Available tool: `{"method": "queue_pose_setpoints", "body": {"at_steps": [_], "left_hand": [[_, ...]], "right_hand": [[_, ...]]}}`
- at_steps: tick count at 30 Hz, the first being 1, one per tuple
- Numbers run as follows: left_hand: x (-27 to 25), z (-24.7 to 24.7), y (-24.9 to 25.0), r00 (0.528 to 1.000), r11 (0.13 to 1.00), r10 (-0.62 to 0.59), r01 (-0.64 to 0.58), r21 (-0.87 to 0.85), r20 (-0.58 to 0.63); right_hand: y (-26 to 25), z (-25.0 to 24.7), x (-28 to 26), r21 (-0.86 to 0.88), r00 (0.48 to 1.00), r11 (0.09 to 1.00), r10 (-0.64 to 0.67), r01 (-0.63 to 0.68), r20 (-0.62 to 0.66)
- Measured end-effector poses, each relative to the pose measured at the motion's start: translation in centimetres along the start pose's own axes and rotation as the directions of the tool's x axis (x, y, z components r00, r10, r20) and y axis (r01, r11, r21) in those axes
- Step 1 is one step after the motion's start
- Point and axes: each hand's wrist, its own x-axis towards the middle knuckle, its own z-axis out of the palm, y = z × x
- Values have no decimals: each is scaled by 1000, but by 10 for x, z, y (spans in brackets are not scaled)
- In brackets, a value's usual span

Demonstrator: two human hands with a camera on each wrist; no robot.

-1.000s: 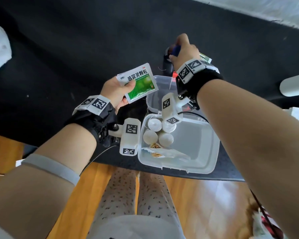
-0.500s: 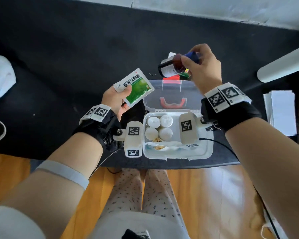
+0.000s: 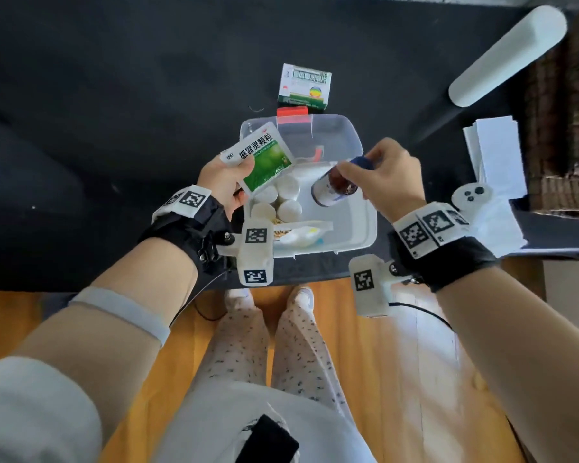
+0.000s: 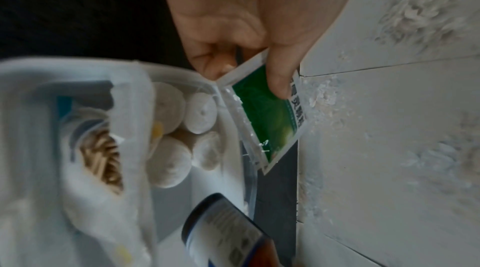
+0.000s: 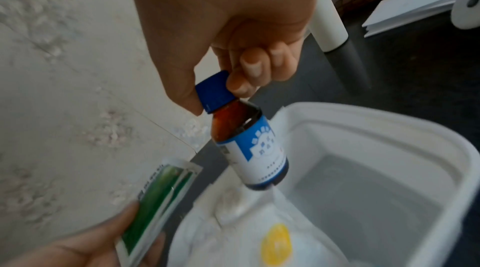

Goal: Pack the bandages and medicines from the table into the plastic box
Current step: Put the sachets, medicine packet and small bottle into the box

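Head view, left to right: my left hand pinches a green and white medicine sachet above the left edge of the open plastic box on the black table; four white bandage rolls lie inside; my right hand grips a brown bottle by its blue cap, tilted over the box; a medicine carton sits just behind the box.

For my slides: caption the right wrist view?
Right hand lowers a brown bottle by its cap into the box.
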Motion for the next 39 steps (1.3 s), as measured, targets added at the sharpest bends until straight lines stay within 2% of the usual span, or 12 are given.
{"method": "queue_pose_setpoints", "body": {"at_steps": [8, 13, 18, 22, 31, 39], "left_hand": [[1, -3, -26, 997, 991, 75, -74, 108, -4], [-1, -2, -31, 992, 983, 126, -124, 134, -4], [-5, 1, -31, 988, 973, 157, -154, 173, -8], [-4, 2, -31, 986, 970, 166, -161, 182, -8], [0, -2, -34, 986, 968, 169, -163, 189, -14], [1, -2, -31, 989, 961, 149, -145, 236, 2]], "right_hand": [[27, 50, 12, -134, 994, 985, 110, -106, 20], [27, 64, 19, -160, 997, 985, 75, -70, 27], [26, 68, 18, -62, 991, 998, 29, -21, 134], [30, 66, 17, 36, 982, 999, 31, -38, 187], [27, 69, 17, 60, 977, 998, 6, -19, 215], [22, 65, 19, 98, 938, 994, 14, -52, 346]]}}
